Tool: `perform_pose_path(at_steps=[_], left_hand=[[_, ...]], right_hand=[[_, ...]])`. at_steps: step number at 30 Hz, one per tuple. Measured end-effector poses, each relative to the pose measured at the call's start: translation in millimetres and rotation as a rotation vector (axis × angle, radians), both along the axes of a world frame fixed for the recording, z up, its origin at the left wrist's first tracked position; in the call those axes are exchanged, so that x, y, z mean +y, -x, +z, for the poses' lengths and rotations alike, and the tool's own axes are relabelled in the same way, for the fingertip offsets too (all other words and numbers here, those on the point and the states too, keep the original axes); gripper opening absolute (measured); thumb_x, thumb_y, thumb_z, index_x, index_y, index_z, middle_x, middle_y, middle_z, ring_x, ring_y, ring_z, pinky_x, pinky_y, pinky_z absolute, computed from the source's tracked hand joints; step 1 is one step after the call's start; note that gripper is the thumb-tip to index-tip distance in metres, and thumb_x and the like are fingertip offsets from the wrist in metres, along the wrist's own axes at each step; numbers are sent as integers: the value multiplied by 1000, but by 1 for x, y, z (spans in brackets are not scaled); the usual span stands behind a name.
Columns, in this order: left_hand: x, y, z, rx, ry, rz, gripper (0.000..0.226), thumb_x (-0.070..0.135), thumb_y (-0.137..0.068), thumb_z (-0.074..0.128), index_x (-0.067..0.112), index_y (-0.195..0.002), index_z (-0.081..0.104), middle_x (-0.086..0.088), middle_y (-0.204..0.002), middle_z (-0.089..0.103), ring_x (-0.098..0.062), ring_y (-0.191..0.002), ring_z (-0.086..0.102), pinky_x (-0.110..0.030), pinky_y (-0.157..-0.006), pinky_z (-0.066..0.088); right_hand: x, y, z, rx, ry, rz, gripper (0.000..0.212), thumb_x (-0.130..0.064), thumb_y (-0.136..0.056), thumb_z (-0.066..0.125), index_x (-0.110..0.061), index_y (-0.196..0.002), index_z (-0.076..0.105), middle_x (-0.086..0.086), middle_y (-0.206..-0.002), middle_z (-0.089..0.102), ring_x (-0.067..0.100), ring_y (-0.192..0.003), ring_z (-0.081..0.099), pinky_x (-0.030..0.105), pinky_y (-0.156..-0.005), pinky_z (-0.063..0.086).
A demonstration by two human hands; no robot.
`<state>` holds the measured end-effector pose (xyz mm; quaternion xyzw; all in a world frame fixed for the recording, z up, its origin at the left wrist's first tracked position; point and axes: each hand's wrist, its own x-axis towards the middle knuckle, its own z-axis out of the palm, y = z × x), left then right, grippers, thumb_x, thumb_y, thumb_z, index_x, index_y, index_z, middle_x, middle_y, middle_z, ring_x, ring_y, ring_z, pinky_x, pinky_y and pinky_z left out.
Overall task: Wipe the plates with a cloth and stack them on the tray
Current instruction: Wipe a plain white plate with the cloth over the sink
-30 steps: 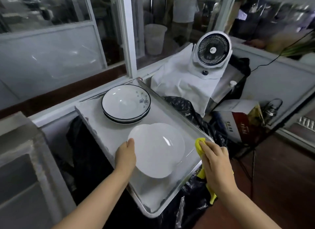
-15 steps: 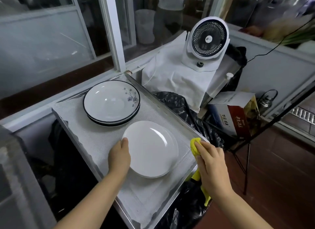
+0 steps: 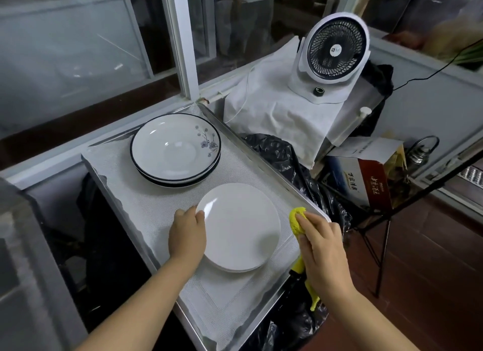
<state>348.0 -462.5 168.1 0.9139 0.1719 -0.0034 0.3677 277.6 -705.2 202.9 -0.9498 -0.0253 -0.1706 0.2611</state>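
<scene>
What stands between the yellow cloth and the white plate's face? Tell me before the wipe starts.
Nothing visible does. The yellow cloth, gripped by the right hand, sits just off the white plate near the tray rim; the left hand holds the plate's opposite edge.

Restaurant back area: steel tray (image 3: 264,165) of plates (image 3: 175,148), glass partitions (image 3: 65,50).

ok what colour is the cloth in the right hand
Bright yellow cloth; head view.

Lined tray (image 3: 264,165) bearing perhaps two plate stacks (image 3: 175,150)
</scene>
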Motion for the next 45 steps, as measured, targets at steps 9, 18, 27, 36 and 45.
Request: perform_pose_path(at_steps=[9, 18, 27, 36, 45], left_hand=[[6, 4, -2, 76, -45, -26, 32, 22, -101, 35, 4, -80, 52, -8, -93, 45, -20, -66, 45, -32, -64, 36], [100, 60, 55, -111, -98, -7, 25, 33, -96, 42, 24, -79, 58, 8, -84, 54, -16, -70, 52, -31, -57, 38], [302, 230, 62, -50, -52, 475, 17, 20, -97, 51, 17, -92, 68, -6, -95, 70, -22, -81, 61, -29, -59, 34], [477, 392, -26, 276, 18, 861, 28, 15, -93, 48, 9, -65, 48, -17, -79, 62, -32, -75, 55, -35, -62, 37], [583, 447, -175, 509, 390, 1002, 30, 19, -92, 53, -8, -86, 63, -31, -98, 63, -44, -93, 61, -47, -81, 51]], right_hand=[[23, -9, 18, -46, 49, 98, 37, -12, -88, 52, -10, -124, 61, 7, -123, 58, 26, -97, 46, 35, -83, 37], [127, -19, 60, -153, 53, 344, 35, -9, -88, 52, -9, -122, 62, 9, -122, 59, 25, -94, 44, 31, -83, 38], [339, 31, 86, -244, 31, 776, 35, -11, -88, 53, -6, -121, 62, 13, -120, 60, 32, -91, 51, 33, -82, 44], [534, 127, 36, -87, 104, 1083, 34, -5, -86, 63, -6, -120, 63, 11, -117, 62, 32, -84, 54, 46, -74, 52], [650, 174, -70, 173, 246, 1106, 40, -4, -84, 68, -8, -123, 61, 8, -119, 61, 27, -87, 53, 40, -76, 51]])
